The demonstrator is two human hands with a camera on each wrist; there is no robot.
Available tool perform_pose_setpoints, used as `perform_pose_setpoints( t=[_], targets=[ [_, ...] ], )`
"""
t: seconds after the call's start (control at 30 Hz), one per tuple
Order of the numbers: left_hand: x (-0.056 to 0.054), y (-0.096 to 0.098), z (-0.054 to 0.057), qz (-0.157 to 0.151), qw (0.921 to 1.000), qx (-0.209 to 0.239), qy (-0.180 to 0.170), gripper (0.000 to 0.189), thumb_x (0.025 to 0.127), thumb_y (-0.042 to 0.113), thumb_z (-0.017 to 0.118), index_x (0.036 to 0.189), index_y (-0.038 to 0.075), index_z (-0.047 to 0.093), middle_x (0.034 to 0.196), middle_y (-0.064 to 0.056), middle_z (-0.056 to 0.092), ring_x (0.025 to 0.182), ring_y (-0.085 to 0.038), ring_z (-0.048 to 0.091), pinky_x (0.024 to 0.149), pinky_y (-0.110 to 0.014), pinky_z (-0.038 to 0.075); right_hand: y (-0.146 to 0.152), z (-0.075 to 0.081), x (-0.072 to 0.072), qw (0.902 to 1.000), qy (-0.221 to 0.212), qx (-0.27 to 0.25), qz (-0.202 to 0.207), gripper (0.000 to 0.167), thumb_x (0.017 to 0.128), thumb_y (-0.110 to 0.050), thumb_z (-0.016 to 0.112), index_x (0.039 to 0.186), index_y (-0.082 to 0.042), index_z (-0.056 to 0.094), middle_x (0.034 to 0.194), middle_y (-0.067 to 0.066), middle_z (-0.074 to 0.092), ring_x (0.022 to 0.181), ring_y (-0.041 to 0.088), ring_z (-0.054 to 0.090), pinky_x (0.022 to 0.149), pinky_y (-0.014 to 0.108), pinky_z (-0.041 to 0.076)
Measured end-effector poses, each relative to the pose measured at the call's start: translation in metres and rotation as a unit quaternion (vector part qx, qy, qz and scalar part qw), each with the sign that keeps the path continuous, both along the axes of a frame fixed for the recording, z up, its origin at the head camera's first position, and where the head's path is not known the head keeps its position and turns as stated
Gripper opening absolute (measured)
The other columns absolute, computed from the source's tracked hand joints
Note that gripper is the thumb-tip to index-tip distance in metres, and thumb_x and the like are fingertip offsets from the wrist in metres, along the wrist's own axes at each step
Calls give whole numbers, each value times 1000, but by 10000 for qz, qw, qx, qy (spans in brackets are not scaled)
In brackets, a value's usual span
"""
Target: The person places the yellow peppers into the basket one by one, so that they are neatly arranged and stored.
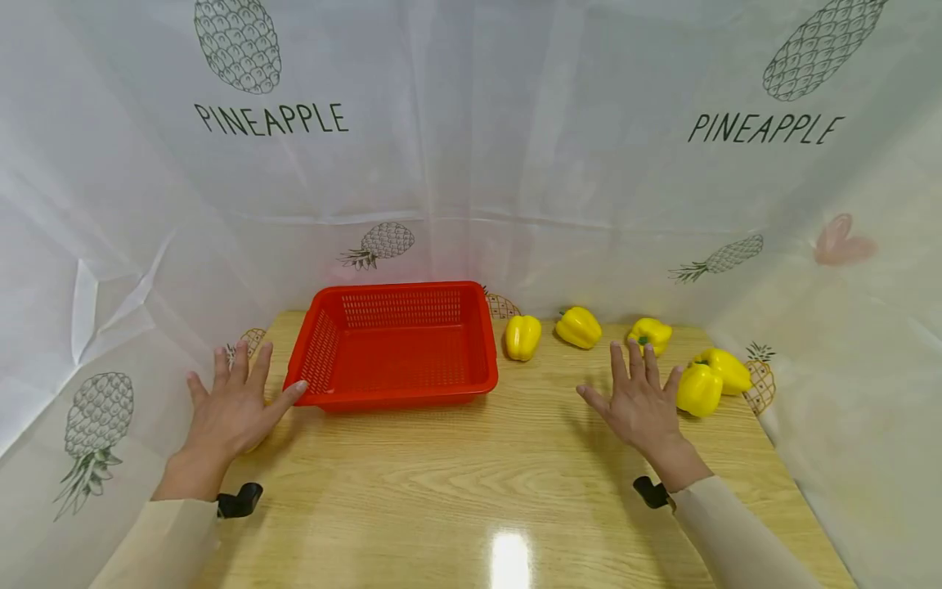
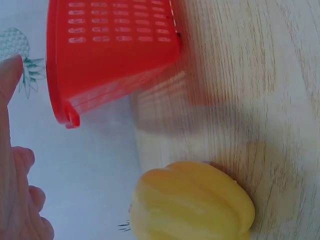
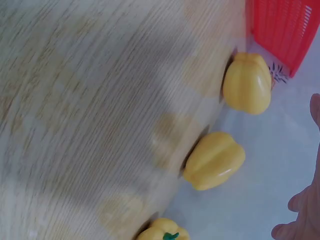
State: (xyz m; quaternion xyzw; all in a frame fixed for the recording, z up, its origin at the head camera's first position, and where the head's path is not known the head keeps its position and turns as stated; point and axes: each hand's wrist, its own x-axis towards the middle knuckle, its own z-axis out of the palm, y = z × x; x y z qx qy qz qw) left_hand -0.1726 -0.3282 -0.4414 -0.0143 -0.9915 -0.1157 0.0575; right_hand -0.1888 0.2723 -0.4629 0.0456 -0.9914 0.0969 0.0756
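Observation:
My left hand (image 1: 231, 413) hovers at the left with its fingers spread and straight, holding nothing. Its thumb overlaps the front left corner of the red basket (image 1: 397, 399) in the head view; whether they touch I cannot tell. Below this hand lies a yellow bell pepper (image 2: 192, 202), mostly hidden from the head camera. My right hand (image 1: 643, 407), fingers also spread, holds nothing over the right side. Several yellow bell peppers are around it: one right of the basket (image 1: 522, 338), another farther back (image 1: 578, 327), one beyond the fingertips (image 1: 651, 334), and two touching in view, the nearer pepper (image 1: 699, 391) and farther pepper (image 1: 731, 370).
A light wooden table (image 1: 441, 491) lies under everything. White sheeting (image 1: 471, 164) printed with pineapples rises behind and on both sides, close to the basket and the rear peppers. The basket has slotted walls and nothing shows inside it.

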Motion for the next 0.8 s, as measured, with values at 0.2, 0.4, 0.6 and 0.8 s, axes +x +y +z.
perform_pose_setpoints(
  t=[0.2, 0.4, 0.6, 0.8],
  targets=[
    [-4, 4, -2, -78, 10000, 14, -36, 101, 102, 74, 39, 169, 5, 10, 172, -31, -10, 154, -62, -12, 108, -89, -16, -15, 4, -7, 9998, -102, -150, 116, 103, 101, -75, 45, 171, -10, 4, 177, 22, -7, 162, 49, -4, 118, 83, -9],
    [-16, 16, -2, -194, 9993, 180, -262, 104, 103, 74, 38, 167, -3, 8, 170, -36, -5, 155, -60, -11, 114, -85, -11, -57, 12, -21, 9988, -18, -212, 442, 101, 102, -72, 47, 170, -7, 13, 176, 24, 5, 163, 47, 3, 124, 76, -5],
    [-32, 31, -8, -451, 9960, 514, -568, 111, 102, 74, 41, 165, -9, 2, 171, -35, -7, 158, -56, -10, 123, -77, -1, -118, 16, -28, 9949, 80, -273, 965, 99, 103, -72, 44, 168, -2, 18, 177, 19, 11, 164, 39, 7, 130, 67, 5],
    [-35, 41, -12, -500, 9922, 744, -867, 118, 100, 76, 44, 163, -14, -1, 172, -35, -7, 157, -59, -3, 125, -73, 8, -161, 12, -27, 9871, -100, -368, 1552, 102, 103, -74, 40, 168, 1, 17, 177, 19, 13, 165, 36, 7, 132, 62, 10]
  ],
)
